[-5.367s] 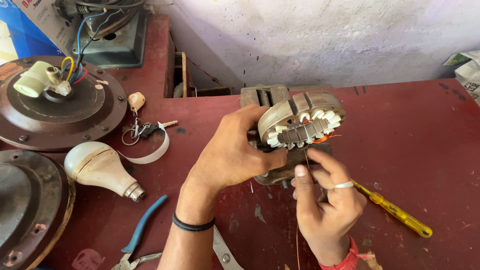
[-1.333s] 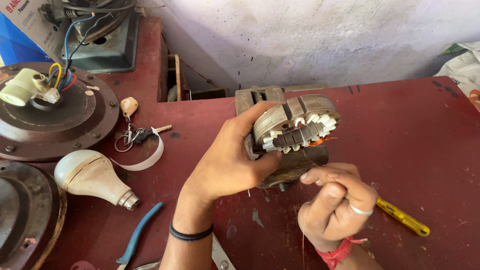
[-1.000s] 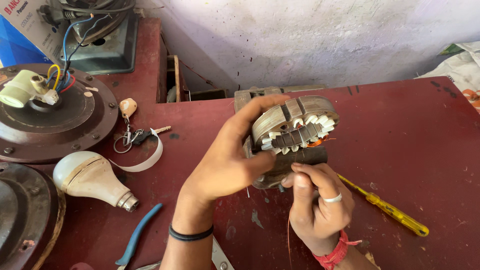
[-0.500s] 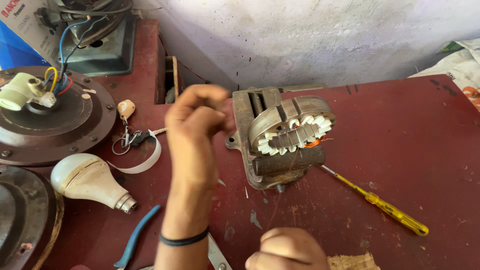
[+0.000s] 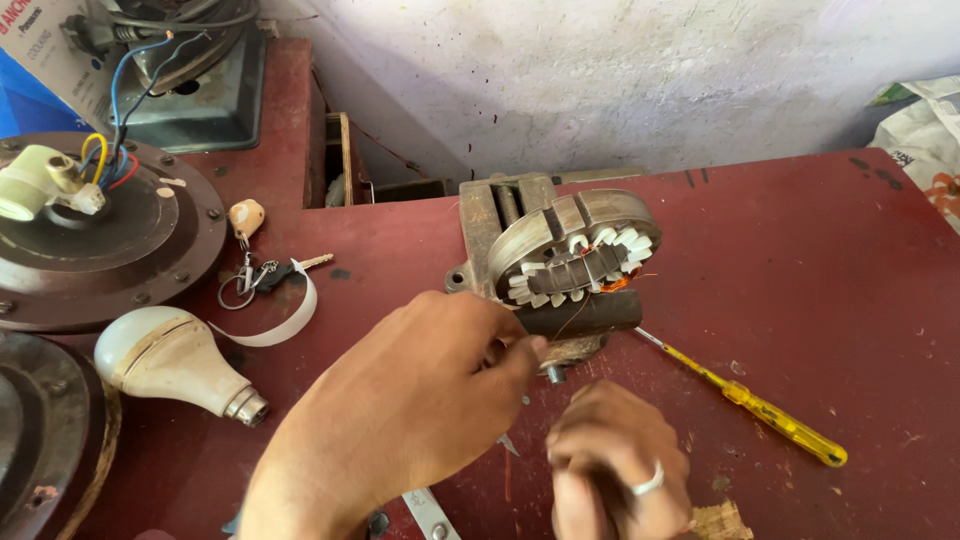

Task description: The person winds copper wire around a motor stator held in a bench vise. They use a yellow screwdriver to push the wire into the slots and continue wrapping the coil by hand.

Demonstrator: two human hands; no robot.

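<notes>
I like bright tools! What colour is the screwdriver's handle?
Yellow. The screwdriver lies on the dark red table; the head view shows it.

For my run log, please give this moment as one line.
left hand: at vise front | right hand: fisted below | stator: clamped

My left hand (image 5: 410, 400) comes in from about seven o'clock, forearm rising out of the bottom edge, back of the hand toward the camera. Its fingers (image 5: 515, 352) are curled and bunched, tips pointing toward three o'clock, thumb tucked out of sight beneath; I cannot tell whether anything is pinched there. My right hand (image 5: 615, 465) sits low at six o'clock, just right of the left and nearly touching it. It is closed into a loose fist, knuckles up, a pale ring on one finger. Its wrist is cut off by the bottom edge.
</notes>
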